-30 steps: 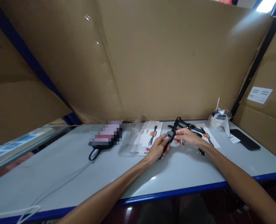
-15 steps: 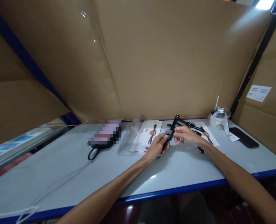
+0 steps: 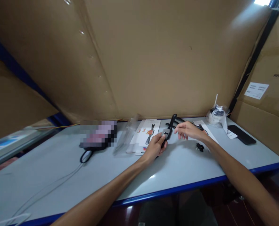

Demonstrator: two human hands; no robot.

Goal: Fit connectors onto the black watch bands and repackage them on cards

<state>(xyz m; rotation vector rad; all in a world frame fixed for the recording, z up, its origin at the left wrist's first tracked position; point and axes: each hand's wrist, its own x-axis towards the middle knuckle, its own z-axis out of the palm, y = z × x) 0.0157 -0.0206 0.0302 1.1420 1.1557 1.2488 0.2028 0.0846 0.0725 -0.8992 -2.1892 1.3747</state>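
My left hand is closed round a black tool with a grey head, which it holds tilted above the pale table. Just right of the tool hovers my right hand, fingers curled loosely and apart, nothing in them. Printed white cards showing the same tool lie behind my left hand. More black tools lie behind my right hand. A small black part sits on the table beside my right wrist.
A clear plastic sleeve lies left of the cards. A blurred pink thing with a black loop is further left. A wrapped cup and a black phone stand at the right. Cardboard walls surround the table.
My right hand has let go of the tool's head and drawn slightly right. The view has shifted, so everything sits a little further left and higher.
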